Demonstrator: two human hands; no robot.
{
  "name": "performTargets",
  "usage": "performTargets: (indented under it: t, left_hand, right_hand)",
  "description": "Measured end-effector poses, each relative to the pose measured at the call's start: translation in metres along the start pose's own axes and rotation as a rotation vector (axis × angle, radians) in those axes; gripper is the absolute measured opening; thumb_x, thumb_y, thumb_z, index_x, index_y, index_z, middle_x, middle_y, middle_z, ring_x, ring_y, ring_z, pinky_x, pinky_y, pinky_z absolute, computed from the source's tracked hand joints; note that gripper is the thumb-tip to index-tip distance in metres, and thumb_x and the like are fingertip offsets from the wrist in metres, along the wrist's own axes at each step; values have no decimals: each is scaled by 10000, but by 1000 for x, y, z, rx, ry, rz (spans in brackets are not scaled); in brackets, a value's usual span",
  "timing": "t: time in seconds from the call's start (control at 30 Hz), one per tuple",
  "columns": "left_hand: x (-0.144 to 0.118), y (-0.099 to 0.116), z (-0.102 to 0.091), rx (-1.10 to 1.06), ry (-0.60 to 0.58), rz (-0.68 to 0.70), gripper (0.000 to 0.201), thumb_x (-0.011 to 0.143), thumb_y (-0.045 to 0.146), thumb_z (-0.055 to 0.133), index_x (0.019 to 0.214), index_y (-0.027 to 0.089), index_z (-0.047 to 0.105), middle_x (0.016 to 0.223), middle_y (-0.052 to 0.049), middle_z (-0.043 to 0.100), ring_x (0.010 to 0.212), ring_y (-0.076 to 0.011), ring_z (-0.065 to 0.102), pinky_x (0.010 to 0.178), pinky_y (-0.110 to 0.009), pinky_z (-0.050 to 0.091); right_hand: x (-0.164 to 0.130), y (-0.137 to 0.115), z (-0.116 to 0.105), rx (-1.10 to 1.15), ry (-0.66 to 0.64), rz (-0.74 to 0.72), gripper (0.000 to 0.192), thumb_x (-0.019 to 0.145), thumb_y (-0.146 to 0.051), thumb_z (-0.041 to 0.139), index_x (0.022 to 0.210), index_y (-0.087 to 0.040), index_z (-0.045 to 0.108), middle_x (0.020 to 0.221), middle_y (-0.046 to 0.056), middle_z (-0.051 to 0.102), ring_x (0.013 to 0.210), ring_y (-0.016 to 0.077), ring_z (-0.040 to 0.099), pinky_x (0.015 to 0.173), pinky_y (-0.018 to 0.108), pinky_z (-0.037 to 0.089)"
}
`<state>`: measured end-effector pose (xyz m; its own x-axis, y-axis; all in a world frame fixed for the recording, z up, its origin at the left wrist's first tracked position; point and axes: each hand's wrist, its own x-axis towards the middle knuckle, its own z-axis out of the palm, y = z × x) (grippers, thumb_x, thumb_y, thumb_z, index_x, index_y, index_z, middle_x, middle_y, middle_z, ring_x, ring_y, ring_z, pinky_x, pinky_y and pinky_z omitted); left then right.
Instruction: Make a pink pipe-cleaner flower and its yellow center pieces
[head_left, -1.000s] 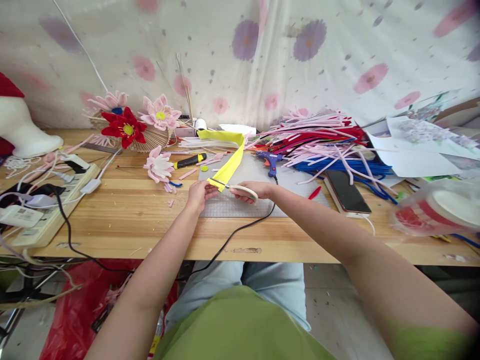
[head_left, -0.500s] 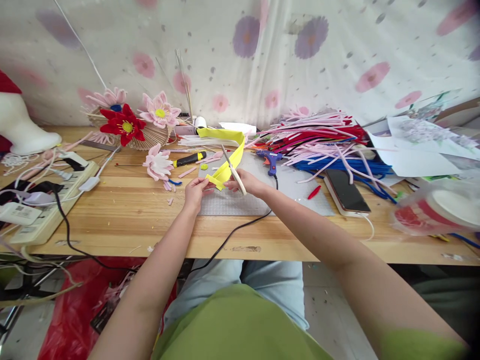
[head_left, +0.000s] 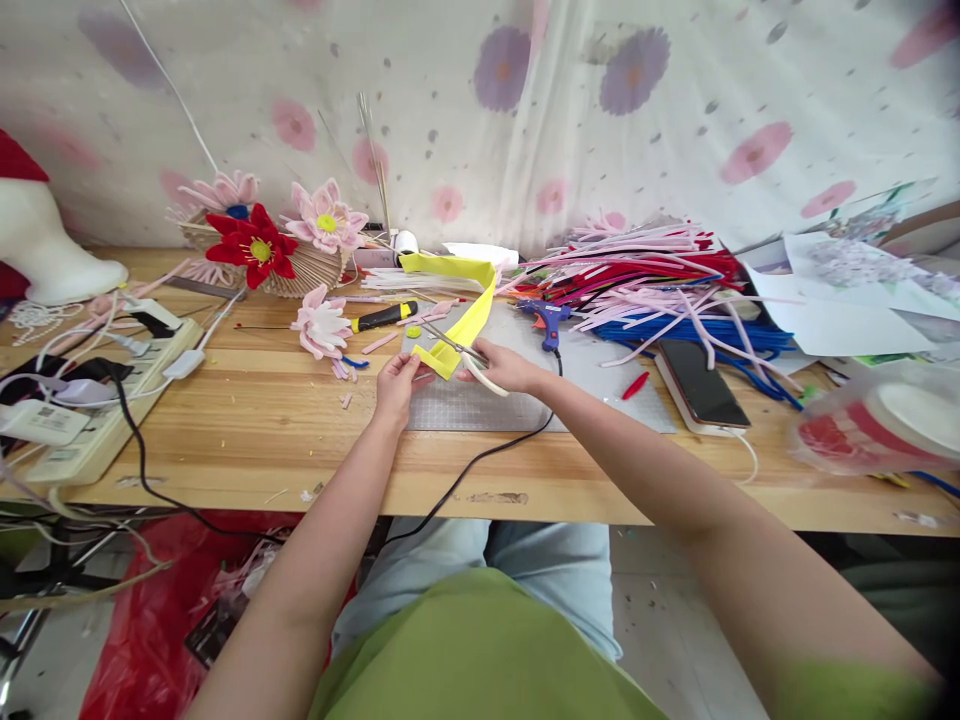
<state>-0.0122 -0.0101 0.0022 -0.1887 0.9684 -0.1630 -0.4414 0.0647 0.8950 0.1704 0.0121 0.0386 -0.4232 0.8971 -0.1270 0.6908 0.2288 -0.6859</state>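
I have the long, flat, yellow fabric-like strip [head_left: 471, 318] arching over the grey gridded cutting mat [head_left: 442, 417]. The left hand [head_left: 396, 388] pinches its near end between closed fingers; the right hand [head_left: 501, 366] has its fingers closed around the white-handled metal scissors [head_left: 491, 384], though I can't quite tell the blades' gap. I'd expect the strip to be light, soft, easily creased, best gripped by its edges. Behind the pale wooden tabletop [head_left: 262, 430], a flower-printed plastic curtain [head_left: 412, 60] hangs.

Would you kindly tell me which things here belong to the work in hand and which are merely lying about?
Apparently in use: yellow strip (left hand), scissors (right hand), grey mat below.
Apparently lying about: phone, red flower, glue gun, papers.
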Motion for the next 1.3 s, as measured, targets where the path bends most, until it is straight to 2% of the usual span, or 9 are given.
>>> performTargets:
  t: [0.17, 0.33, 0.8, 1.3]
  left_hand:
    - [1, -1, 2, -60, 1, 13, 168, 674, 224, 657, 696, 146, 510, 663, 9, 630, 635, -102, 618, 753, -310, 516]
    - [1, -1, 1, -69, -11, 17, 179, 666, 227, 666, 695, 145, 509, 665, 7, 633, 625, -96, 615, 753, -309, 520]
    - [1, -1, -2, -86, 11, -5, 126, 694, 190, 624, 705, 152, 503, 669, 4, 639, 616, -107, 616, 692, -295, 518]
    - [1, 2, -3, -101, 15, -22, 138, 680, 182, 624, 702, 160, 489, 668, 0, 645, 626, -104, 618, 731, -303, 518]
  right_hand:
    - [-8, 6, -8, -196, -152, -44, 529, 693, -631, 537, 941, -171, 455, 910, 54, 599, 758, 162, 529, 607, 223, 349]
    - [-7, 0, -2, -224, -202, -82, 556, 692, -670, 504, 942, -175, 468, 926, 72, 603, 761, 173, 536, 601, 227, 338]
    - [-3, -4, 1, -277, -168, -80, 547, 690, -691, 483, 866, -174, 512, 886, 70, 621, 720, 167, 535, 566, 226, 314]
    - [2, 1, 1, -317, -132, -84, 522, 709, -680, 470, 800, -170, 535, 817, 65, 622, 668, 149, 514, 545, 223, 296]
